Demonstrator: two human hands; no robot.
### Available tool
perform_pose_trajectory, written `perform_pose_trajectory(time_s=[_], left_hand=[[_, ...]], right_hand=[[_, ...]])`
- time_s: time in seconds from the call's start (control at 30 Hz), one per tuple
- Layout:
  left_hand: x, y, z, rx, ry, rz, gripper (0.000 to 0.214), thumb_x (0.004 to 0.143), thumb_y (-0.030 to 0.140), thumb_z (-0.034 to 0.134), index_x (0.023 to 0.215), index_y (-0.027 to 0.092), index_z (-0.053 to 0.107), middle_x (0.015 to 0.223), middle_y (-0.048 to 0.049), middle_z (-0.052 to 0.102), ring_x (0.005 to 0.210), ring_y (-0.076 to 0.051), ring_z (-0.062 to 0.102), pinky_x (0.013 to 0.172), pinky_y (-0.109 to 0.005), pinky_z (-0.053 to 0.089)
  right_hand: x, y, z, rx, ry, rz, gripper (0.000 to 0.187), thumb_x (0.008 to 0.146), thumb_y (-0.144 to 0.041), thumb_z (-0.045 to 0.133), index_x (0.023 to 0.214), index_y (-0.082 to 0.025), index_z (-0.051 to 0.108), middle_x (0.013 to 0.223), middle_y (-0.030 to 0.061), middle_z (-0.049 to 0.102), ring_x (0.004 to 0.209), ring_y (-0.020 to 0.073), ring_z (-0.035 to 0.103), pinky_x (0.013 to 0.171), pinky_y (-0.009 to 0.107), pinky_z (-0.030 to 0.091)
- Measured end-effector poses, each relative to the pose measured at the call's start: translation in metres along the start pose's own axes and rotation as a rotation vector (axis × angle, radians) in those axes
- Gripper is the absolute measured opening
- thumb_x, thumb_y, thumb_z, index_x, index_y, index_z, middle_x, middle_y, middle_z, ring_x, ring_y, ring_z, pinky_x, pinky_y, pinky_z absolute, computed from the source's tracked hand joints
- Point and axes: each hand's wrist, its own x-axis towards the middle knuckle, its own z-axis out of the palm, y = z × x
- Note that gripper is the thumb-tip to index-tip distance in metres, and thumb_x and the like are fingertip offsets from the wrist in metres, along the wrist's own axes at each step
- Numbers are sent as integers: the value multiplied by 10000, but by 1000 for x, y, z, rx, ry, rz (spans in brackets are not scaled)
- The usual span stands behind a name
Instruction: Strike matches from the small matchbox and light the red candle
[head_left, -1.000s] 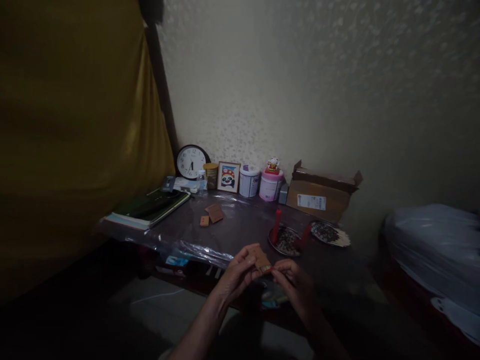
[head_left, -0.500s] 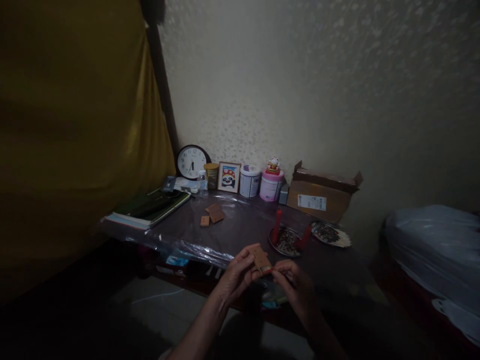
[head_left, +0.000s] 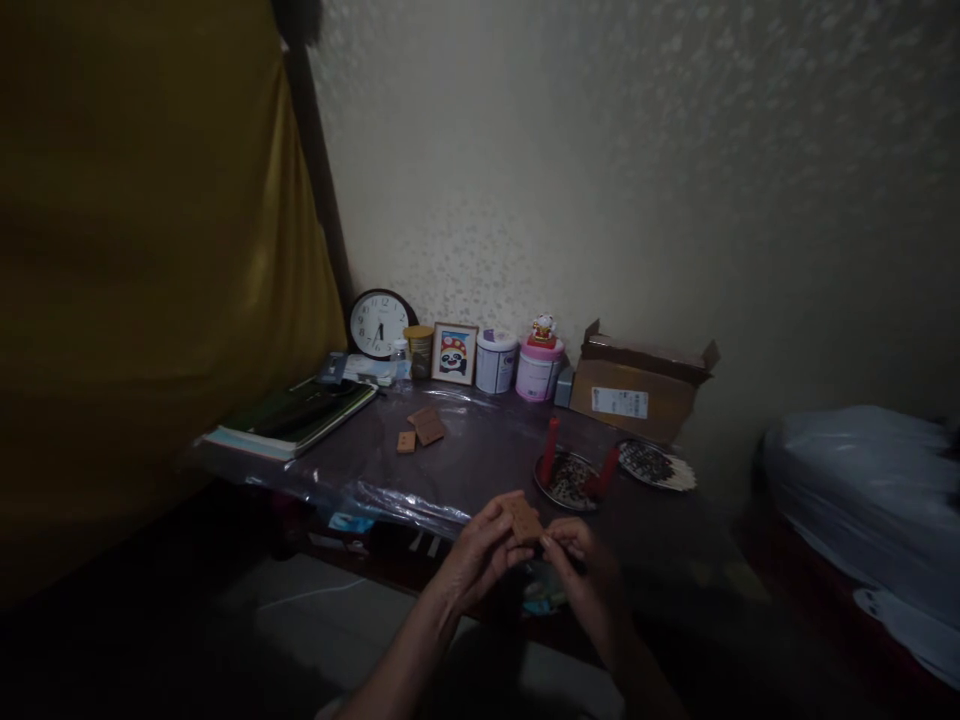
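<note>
A small brown cardboard matchbox (head_left: 523,520) is held just past the front edge of the table, its printed face turned up. My left hand (head_left: 484,555) is closed around its left side, thumb on top and fingers beneath. At the box's lower right corner, the thumb and fingertips of my right hand (head_left: 581,570) are pinched together, touching it. What lies in that pinch is too small and dark to make out. Beyond the box, a metal plate (head_left: 559,497) carries two red candles, one tall candle (head_left: 551,450) and one leaning candle (head_left: 609,470).
Another plate (head_left: 624,455) holds burnt matches (head_left: 671,470). More small brown boxes (head_left: 426,427) lie mid-table. Along the wall stand a clock (head_left: 380,325), a framed panda picture (head_left: 454,353), tubs (head_left: 496,362) and an open carton (head_left: 630,390). Books (head_left: 292,420) lie at left.
The matchbox's open end, where red tips showed, is now closed. My right fingertips stay at that end. The view has shifted slightly.
</note>
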Motion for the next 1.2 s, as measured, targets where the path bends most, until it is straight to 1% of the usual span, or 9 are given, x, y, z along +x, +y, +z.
perform_pose_trajectory(time_s=[0.2, 0.37, 0.53, 0.63, 0.73, 0.93, 1.07, 1.2], left_hand=[[0, 0, 3, 30, 21, -8, 290, 797, 225, 578, 1084, 184, 570, 1017, -95, 639, 856, -168, 618, 697, -252, 477], [1, 0, 7, 94, 76, 48, 267, 769, 247, 611, 1021, 158, 614, 1036, -91, 618, 846, -164, 596, 710, -260, 469], [3, -2, 8, 115, 120, 109, 288, 726, 296, 654, 994, 206, 600, 1083, -69, 599, 868, -178, 589, 702, -282, 471], [4, -3, 7, 158, 147, 131, 284, 716, 311, 660, 971, 199, 606, 1021, -62, 612, 857, -181, 588, 694, -279, 467], [5, -3, 6, 213, 179, 141, 302, 717, 312, 656, 988, 188, 608, 953, -59, 622, 840, -182, 586, 689, -274, 463], [4, 0, 7, 289, 202, 184, 361, 689, 327, 677, 1021, 209, 599, 977, -59, 628, 853, -200, 593, 715, -302, 461], [5, 1, 6, 321, 205, 209, 324, 681, 327, 684, 969, 190, 623, 932, -57, 650, 822, -183, 594, 740, -282, 435], [6, 0, 4, 317, 223, 204, 346, 673, 326, 691, 980, 179, 626, 928, -65, 661, 811, -188, 594, 737, -278, 426]], right_hand=[[-1, -1, 0, -28, -12, 5, 188, 798, -389, 540, 732, -215, 563, 736, 43, 651, 702, 177, 625, 631, 278, 517], [-1, 1, 1, -16, -15, 13, 158, 799, -355, 545, 740, -209, 553, 739, 41, 640, 703, 176, 622, 652, 288, 524], [0, 5, 1, 34, -19, 57, 162, 799, -360, 549, 764, -202, 551, 772, 47, 638, 713, 180, 633, 660, 294, 532], [1, 5, 1, 49, -20, 81, 179, 794, -374, 555, 761, -197, 554, 768, 49, 637, 709, 187, 639, 643, 293, 535], [1, 3, 1, 51, -13, 74, 179, 790, -370, 562, 744, -197, 556, 752, 42, 630, 702, 183, 638, 638, 283, 532], [2, 5, 3, 91, -15, 92, 187, 792, -379, 557, 747, -197, 547, 763, 40, 619, 698, 178, 637, 634, 278, 534], [2, 8, 4, 97, -18, 87, 178, 789, -372, 562, 749, -199, 549, 758, 39, 619, 694, 180, 637, 634, 285, 535], [2, 8, 5, 85, 0, 77, 183, 787, -378, 560, 745, -200, 558, 721, 29, 614, 663, 175, 634, 614, 279, 533]])
